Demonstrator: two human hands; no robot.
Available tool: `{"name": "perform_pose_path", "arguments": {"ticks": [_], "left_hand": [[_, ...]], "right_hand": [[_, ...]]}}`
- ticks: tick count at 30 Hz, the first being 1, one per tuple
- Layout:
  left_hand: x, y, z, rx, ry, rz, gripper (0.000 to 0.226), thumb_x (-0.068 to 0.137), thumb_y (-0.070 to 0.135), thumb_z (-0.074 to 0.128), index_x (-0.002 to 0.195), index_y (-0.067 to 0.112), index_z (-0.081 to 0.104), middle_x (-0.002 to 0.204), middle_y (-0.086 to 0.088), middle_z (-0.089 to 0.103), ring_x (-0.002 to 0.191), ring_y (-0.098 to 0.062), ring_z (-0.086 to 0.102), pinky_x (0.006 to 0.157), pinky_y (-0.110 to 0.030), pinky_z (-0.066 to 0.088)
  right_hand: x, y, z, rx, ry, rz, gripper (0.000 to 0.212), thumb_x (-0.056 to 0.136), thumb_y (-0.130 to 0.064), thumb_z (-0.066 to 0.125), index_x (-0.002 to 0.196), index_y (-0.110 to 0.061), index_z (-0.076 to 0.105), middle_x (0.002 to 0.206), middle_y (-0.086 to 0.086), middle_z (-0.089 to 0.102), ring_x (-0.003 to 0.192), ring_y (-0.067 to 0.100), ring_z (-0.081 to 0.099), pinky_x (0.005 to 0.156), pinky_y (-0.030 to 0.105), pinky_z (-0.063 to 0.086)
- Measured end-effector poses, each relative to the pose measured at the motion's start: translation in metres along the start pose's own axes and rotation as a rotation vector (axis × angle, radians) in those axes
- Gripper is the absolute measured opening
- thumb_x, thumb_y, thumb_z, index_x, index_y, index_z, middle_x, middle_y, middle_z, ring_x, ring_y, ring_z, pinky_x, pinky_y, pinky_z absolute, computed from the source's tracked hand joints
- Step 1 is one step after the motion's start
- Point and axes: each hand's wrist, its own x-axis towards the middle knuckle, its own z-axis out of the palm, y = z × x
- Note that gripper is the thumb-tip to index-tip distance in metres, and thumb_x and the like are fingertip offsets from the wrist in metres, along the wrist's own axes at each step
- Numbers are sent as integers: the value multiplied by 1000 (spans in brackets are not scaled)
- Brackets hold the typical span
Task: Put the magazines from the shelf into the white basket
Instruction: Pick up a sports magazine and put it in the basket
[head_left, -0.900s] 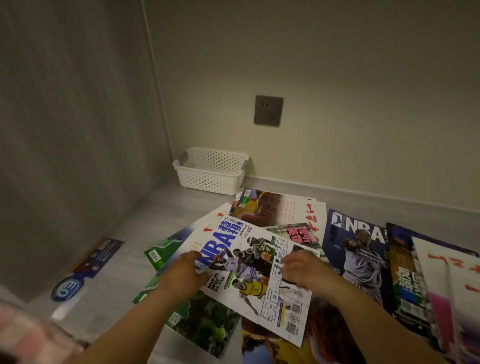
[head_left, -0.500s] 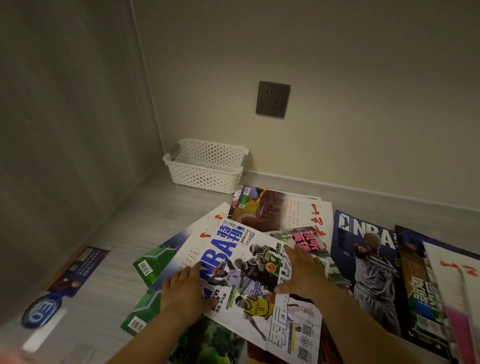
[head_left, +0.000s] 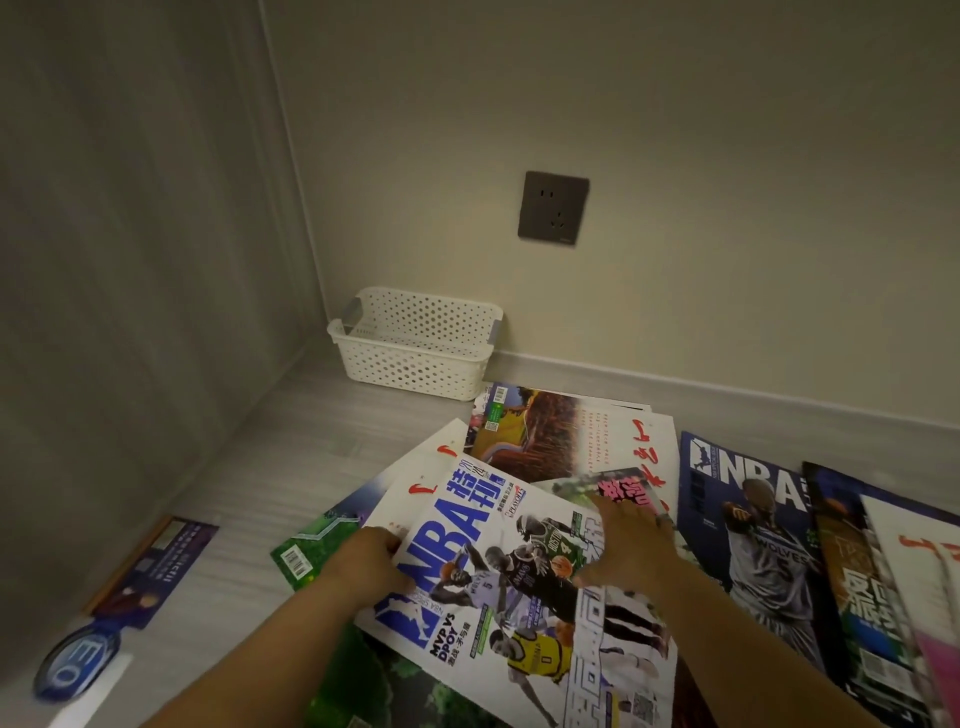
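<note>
1 head camera looks forward and down, close over the shelf (head_left: 291, 447).

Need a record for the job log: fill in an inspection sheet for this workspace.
Surface: pale grey wood-grain shelf floor, partly bare at left.
Job's things: white perforated plastic basket in back corner, nothing seen inside; white NBA magazine atop overlapping magazine pile.
Clutter: purple leaflet and round blue sticker at left.
Grips: left hand grips the white magazine's left edge; right hand flat on it.
Cables: nothing seen.
Surroundings: dark grey wall socket, beige wall.
</note>
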Motion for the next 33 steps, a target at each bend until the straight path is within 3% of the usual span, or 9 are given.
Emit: {"name": "perform_pose_path", "arguments": {"ticks": [6, 9, 11, 15, 19, 23, 29, 31, 33], "left_hand": [[1, -4, -5, -48, -12, 10, 38, 78, 16, 63, 115, 12, 55, 122, -7, 61, 106, -20, 58, 87, -28, 48], [2, -6, -9, -96, -27, 1, 42, 79, 14, 63, 119, 13, 50, 127, -8, 55, 113, -23, 54, 93, -32, 46], [2, -8, -16, -174, -94, 2, 48, 78, 13, 64, 122, 13, 45, 128, -9, 53, 114, -25, 53, 95, -36, 46], [-1, -6, -41, -278, -307, 95, 29, 79, 9, 61, 108, 10, 57, 109, -7, 65, 99, -22, 63, 95, -41, 50], [-1, 0, -55, -219, -335, 200, 14, 81, 14, 61, 86, 24, 52, 95, 4, 62, 86, -12, 63, 80, -29, 52], [0, 6, -64, -337, -344, 216, 9, 82, 18, 61, 83, 23, 53, 98, -1, 66, 74, -9, 65, 63, -21, 53], [-7, 14, -86, -417, -81, 390, 14, 89, 16, 49, 78, 24, 51, 82, 5, 65, 61, -5, 66, 53, -14, 53], [-12, 24, -105, -411, -14, 494, 17, 90, 14, 46, 79, 26, 51, 78, 10, 64, 56, 0, 66, 49, -12, 52], [-15, 39, -127, -299, 31, 597, 20, 90, 11, 46, 78, 26, 51, 81, 9, 62, 66, -2, 63, 56, -14, 52]], "right_hand": [[4, 7, -10, 68, -81, 76, 45, 72, -50, 64, 104, -21, 48, 107, 0, 57, 110, 23, 50, 100, 35, 32], [-1, 4, -15, 258, -179, 30, 19, 79, -35, 63, 78, -21, 51, 78, -6, 55, 76, 8, 53, 66, 15, 41], [-6, 1, -19, 303, -207, 10, 18, 82, -30, 62, 74, -19, 49, 70, -10, 47, 63, 2, 44, 51, 9, 32], [-15, -3, -28, 386, -140, 11, 17, 83, -25, 61, 71, -21, 50, 69, -7, 43, 67, 7, 43, 53, 12, 30], [-24, -6, -41, 484, -4, -23, 37, 80, -16, 65, 56, -21, 37, 61, -3, 37, 57, 9, 34, 51, 19, 26], [-30, -12, -56, 572, 103, -29, 31, 79, -14, 66, 61, -20, 42, 69, -1, 44, 64, 12, 40, 54, 21, 30], [-30, -18, -68, 757, 249, -50, 29, 78, -8, 66, 66, -19, 42, 90, 10, 47, 82, 18, 45, 59, 23, 35], [-31, -21, -78, 940, 116, -57, 26, 78, -9, 66, 89, -24, 48, 104, 6, 45, 90, 17, 50, 66, 25, 42], [-29, -25, -88, 972, -59, -81, 52, 78, -15, 66, 120, -31, 40, 118, 2, 46, 107, 23, 53, 80, 31, 48]]}}
